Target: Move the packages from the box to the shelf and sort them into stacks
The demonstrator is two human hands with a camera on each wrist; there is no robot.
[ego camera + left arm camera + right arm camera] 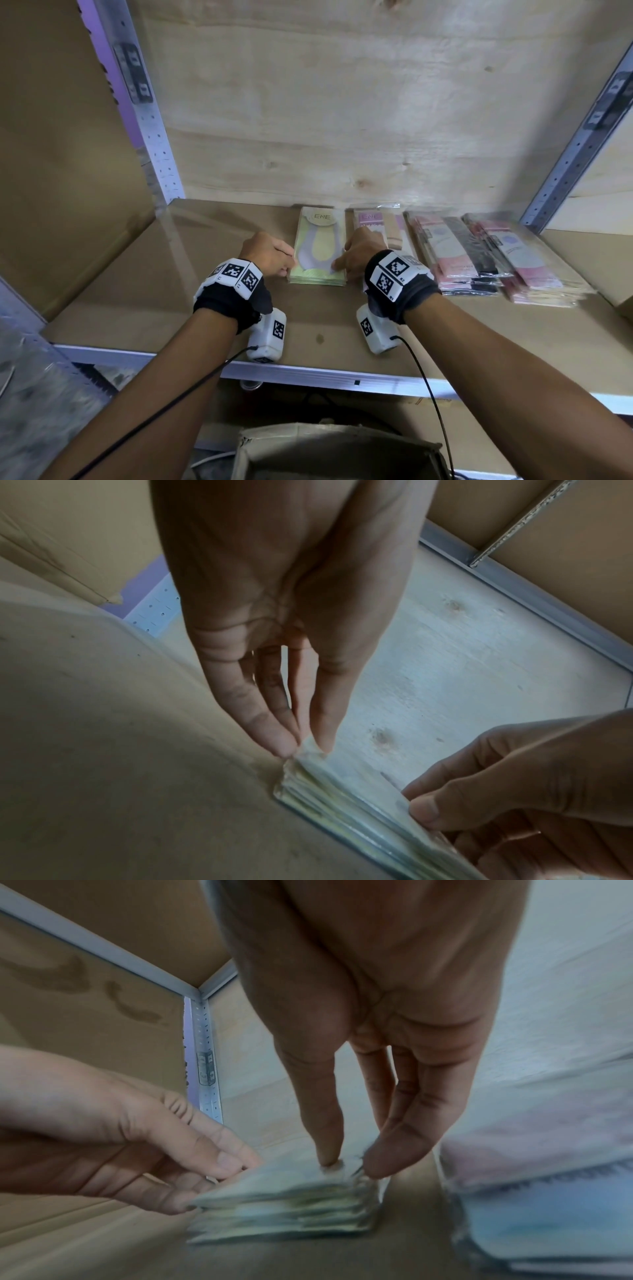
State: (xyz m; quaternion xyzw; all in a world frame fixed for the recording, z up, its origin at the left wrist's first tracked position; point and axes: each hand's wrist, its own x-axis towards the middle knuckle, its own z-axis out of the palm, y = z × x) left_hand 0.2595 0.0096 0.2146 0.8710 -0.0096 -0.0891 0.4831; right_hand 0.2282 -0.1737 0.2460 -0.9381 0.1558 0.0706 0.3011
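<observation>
A stack of green and yellow packages [318, 246] lies flat on the cardboard-lined shelf [171, 274]. My left hand [287, 266] is at the stack's near left corner; in the left wrist view its thumb and fingers [284, 739] pinch the wrapper at that corner of the green stack [346, 799]. My right hand [339, 265] is at the near right corner, with the thumb on top of the green stack [291, 1202] and a finger [394, 1153] against its side. The cardboard box [339, 452] stands below the shelf; its inside is hidden.
Right of the green stack lie a pink stack [380, 222] and two pink and black stacks [452, 253] [524, 257]. Metal uprights [154, 137] [582, 144] frame the bay, with a plywood back wall [342, 120]. The shelf's left part is bare cardboard.
</observation>
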